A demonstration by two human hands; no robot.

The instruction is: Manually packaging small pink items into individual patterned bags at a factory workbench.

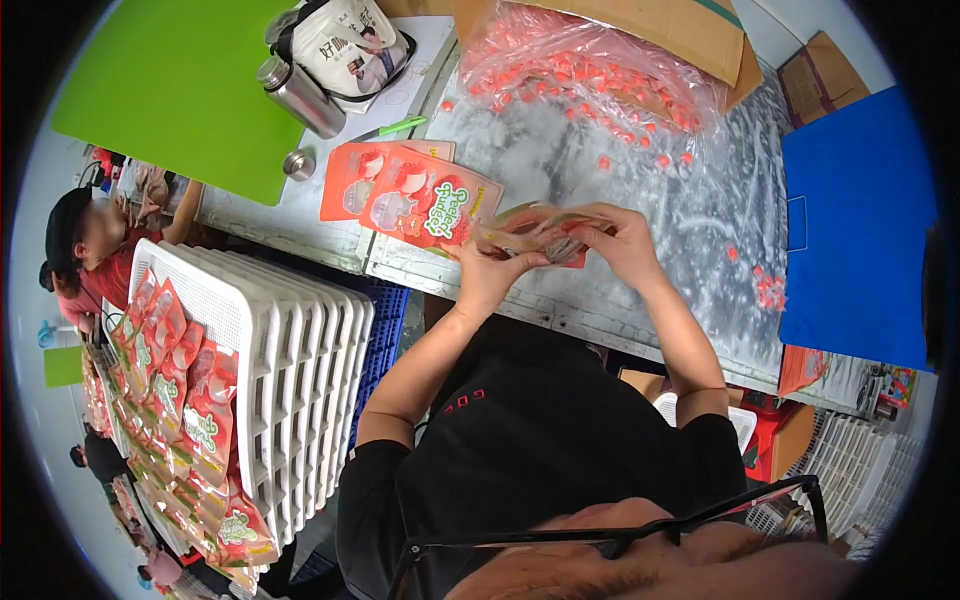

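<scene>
Over the near edge of the metal-topped table, both of my hands grip one red and tan printed pouch point(533, 222), whose mouth gapes upward. My left hand point(484, 280) pinches its left side, thumb across the front. My right hand point(628, 245) has its fingers at the pouch's right side and rim; the fingertips are partly hidden. What lies inside the pouch is hard to make out. Just left of my hands, a few flat red pouches point(410, 195) overlap on the table.
Small red-wrapped pieces point(663, 160) spill from a clear plastic bag point(600, 60) in a cardboard box point(690, 30). A steel flask point(300, 97) and green knife point(402, 127) lie beyond. Stacked white trays point(290, 370) bear pouches at left, near another person point(100, 240). Blue panel point(855, 230) stands right.
</scene>
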